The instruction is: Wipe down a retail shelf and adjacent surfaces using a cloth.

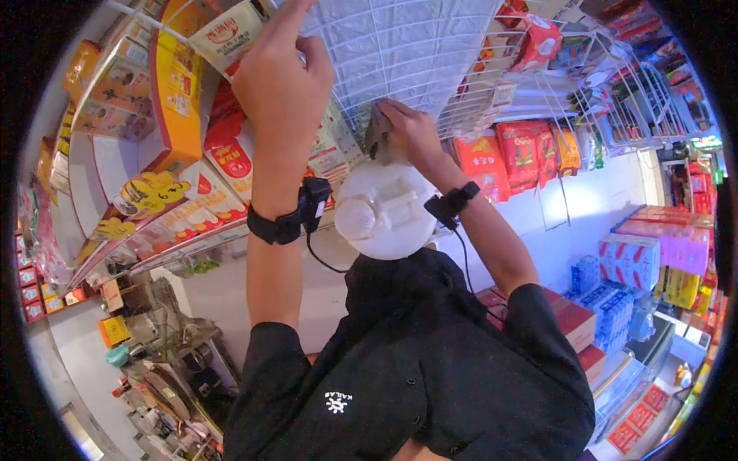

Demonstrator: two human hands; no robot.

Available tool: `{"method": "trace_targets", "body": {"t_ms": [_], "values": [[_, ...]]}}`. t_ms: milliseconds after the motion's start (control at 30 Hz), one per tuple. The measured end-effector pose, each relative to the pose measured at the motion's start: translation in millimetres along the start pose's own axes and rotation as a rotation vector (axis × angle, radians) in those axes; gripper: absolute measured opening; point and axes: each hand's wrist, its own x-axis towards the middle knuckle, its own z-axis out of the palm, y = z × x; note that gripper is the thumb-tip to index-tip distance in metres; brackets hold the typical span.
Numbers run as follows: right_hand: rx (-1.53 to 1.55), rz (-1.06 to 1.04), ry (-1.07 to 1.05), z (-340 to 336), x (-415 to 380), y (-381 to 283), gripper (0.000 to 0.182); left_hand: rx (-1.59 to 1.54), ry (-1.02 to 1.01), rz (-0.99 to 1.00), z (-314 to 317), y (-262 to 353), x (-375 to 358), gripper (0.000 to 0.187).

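My left hand (284,84) is raised at the shelf, back toward me, with a finger stretched toward the top edge and the thumb apart. It is beside a white packet with red print (224,34), partly behind it; the other fingers are hidden. My right hand (413,137) pinches a crumpled grey cloth (379,132) against the lower part of a white wire rack (388,58). Both wrists wear black straps with small devices and cables. Below the hands is a round white plastic piece (392,230) with a dotted knob.
Red and white packets (231,157) line the left shelf, beside a yellow display box (175,100). Red packets (480,161) stand right of the rack. Another wire basket (638,107) holds packaged goods. Blue-white packs (626,257) and cartons (565,319) are stacked right; clutter (184,338) lies lower left.
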Motion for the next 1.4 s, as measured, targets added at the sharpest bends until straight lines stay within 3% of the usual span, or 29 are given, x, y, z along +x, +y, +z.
{"method": "trace_targets", "body": {"t_ms": [133, 200, 233, 300, 367, 500, 600, 733, 800, 867, 933, 1000, 1067, 1100, 1167, 1233, 1267, 1300, 1333, 1367, 1400], "values": [[-0.113, 0.137, -0.158, 22, 6, -15, 0.037, -0.054, 0.024, 0.058, -4, -1, 5, 0.042], [-0.072, 0.084, -0.177, 24, 10, -25, 0.036, 0.09, -0.222, -0.301, -11, 13, 3, 0.043], [-0.032, 0.026, -0.191, 26, 12, -29, 0.036, 0.08, -0.232, -0.291, -6, 7, 1, 0.043], [-0.027, 0.036, -0.204, 55, 11, -34, 0.037, -0.03, 0.053, 0.097, 5, -16, -2, 0.045], [-0.035, 0.029, -0.324, 52, 21, -39, 0.042, -0.032, 0.019, 0.083, 0, -19, 1, 0.045], [0.013, 0.035, -0.276, 45, 9, -24, 0.044, 0.004, -0.03, 0.009, -7, -9, 1, 0.04], [0.077, 0.049, -0.104, -1, 2, -25, 0.046, -0.018, 0.056, 0.072, 0, -9, 1, 0.04], [0.241, 0.141, 0.166, -67, -29, -36, 0.048, 0.025, 0.026, 0.062, -3, -4, 3, 0.04], [0.298, 0.205, 0.331, -111, -50, -42, 0.046, -0.099, -0.071, -0.132, -10, 8, 3, 0.041], [0.292, 0.213, 0.421, -163, -68, -39, 0.043, -0.108, -0.041, -0.1, -7, -4, 2, 0.045], [0.31, 0.253, 0.474, -210, -88, -36, 0.042, -0.193, -0.06, -0.201, -10, -2, -2, 0.045], [0.281, 0.267, 0.497, -248, -112, -19, 0.04, -0.12, -0.074, -0.19, -7, 1, -6, 0.043], [0.399, 0.361, 0.623, -279, -132, -11, 0.038, -0.11, 0.19, 0.085, 4, 7, -12, 0.037], [0.382, 0.399, 0.637, -292, -142, -10, 0.038, -0.102, 0.182, 0.082, 3, 24, -19, 0.037], [0.325, 0.48, 0.624, -309, -166, -1, 0.038, -0.045, 0.087, -0.221, -4, 76, -40, 0.033], [0.337, 0.492, 0.502, -312, -186, 10, 0.037, -0.171, -0.116, -0.125, 11, 123, -80, 0.028], [0.343, 0.497, 0.393, -311, -196, 16, 0.036, -0.176, -0.359, -0.208, 18, 152, -109, 0.026], [0.309, 0.494, 0.28, -311, -203, 19, 0.036, -0.342, -0.486, -0.118, 31, 183, -142, 0.034], [0.375, 0.485, 0.205, -308, -211, 27, 0.034, -0.534, -0.797, -0.306, 38, 233, -148, 0.049], [0.412, 0.5, 0.185, -303, -219, 30, 0.034, -0.492, -0.857, -0.197, 56, 258, -173, 0.057], [0.448, 0.51, 0.166, -299, -225, 33, 0.033, -0.557, -0.903, -0.217, 68, 281, -191, 0.057]]}}
